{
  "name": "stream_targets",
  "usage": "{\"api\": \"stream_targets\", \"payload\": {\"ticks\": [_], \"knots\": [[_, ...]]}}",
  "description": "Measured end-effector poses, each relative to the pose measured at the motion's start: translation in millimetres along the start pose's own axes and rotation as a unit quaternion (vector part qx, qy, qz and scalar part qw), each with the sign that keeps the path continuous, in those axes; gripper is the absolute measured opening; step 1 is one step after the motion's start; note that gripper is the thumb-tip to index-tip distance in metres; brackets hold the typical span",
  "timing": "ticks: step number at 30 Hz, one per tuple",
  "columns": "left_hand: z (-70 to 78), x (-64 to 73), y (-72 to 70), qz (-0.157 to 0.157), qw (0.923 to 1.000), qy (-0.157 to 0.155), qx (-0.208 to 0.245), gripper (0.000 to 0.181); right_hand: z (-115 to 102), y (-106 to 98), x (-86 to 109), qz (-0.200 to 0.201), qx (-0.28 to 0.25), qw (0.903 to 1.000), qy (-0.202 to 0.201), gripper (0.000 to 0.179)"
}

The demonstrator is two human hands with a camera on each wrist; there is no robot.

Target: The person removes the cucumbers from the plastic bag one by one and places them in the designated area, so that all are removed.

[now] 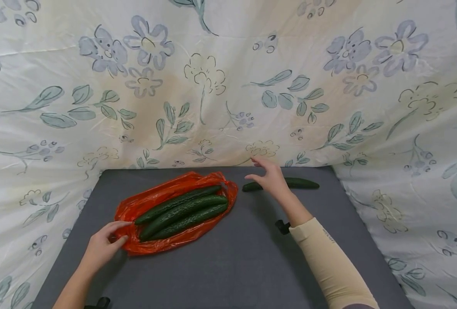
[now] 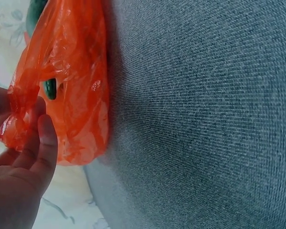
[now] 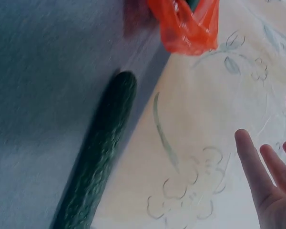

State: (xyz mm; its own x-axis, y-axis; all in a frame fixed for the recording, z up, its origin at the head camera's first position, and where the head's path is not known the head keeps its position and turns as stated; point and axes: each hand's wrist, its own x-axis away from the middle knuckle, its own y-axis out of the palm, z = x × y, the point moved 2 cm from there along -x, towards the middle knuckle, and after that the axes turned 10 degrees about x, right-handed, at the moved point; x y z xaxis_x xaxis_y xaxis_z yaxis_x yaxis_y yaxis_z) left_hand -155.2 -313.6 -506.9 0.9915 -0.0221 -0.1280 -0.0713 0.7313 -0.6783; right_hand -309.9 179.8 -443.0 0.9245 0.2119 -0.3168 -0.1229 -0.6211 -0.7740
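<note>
Three dark green cucumbers [image 1: 183,212] lie side by side in the spread orange-red plastic bag [image 1: 209,229], left of the table's middle. At the bag's near left end my left hand [image 1: 104,243] pinches a gathered strip of the plastic. In the left wrist view the fingers [image 2: 47,143] curl round that strip, and a bit of green shows through a gap in the bag [image 2: 86,109]. A single cucumber [image 1: 301,183] rests on the table right of the bag. Over its left part hovers my right hand [image 1: 272,178], thumb and fingers spread, holding nothing; the right wrist view shows it apart from the cucumber [image 3: 100,148].
The dark grey table [image 1: 236,270] ends at a pale floral cloth [image 1: 228,107], which hangs behind it and along both sides. A small black piece [image 1: 282,226] shows at the right wrist, another [image 1: 102,302] near the left wrist.
</note>
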Motion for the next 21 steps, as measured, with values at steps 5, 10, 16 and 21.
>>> {"api": "stream_targets", "payload": {"ticks": [5, 10, 16, 21], "knots": [[-1.9, 0.4, -0.3, 0.003, 1.0000, 0.001, 0.001, 0.034, -13, 8, -1.6, -0.008, 0.004, 0.9998, -0.020, 0.070], [-3.6, -0.5, 0.3, -0.006, 1.0000, -0.005, -0.001, 0.034, -21, 17, -1.4, -0.019, 0.009, 0.9994, -0.028, 0.070], [-6.1, 0.7, 1.3, -0.014, 0.9997, -0.018, -0.001, 0.034, -34, 29, -0.7, -0.039, -0.004, 0.9986, -0.036, 0.070], [-6.2, 0.7, 2.0, -0.011, 0.9998, -0.019, 0.000, 0.034, -46, 39, 0.6, -0.060, -0.024, 0.9969, -0.044, 0.069]]}}
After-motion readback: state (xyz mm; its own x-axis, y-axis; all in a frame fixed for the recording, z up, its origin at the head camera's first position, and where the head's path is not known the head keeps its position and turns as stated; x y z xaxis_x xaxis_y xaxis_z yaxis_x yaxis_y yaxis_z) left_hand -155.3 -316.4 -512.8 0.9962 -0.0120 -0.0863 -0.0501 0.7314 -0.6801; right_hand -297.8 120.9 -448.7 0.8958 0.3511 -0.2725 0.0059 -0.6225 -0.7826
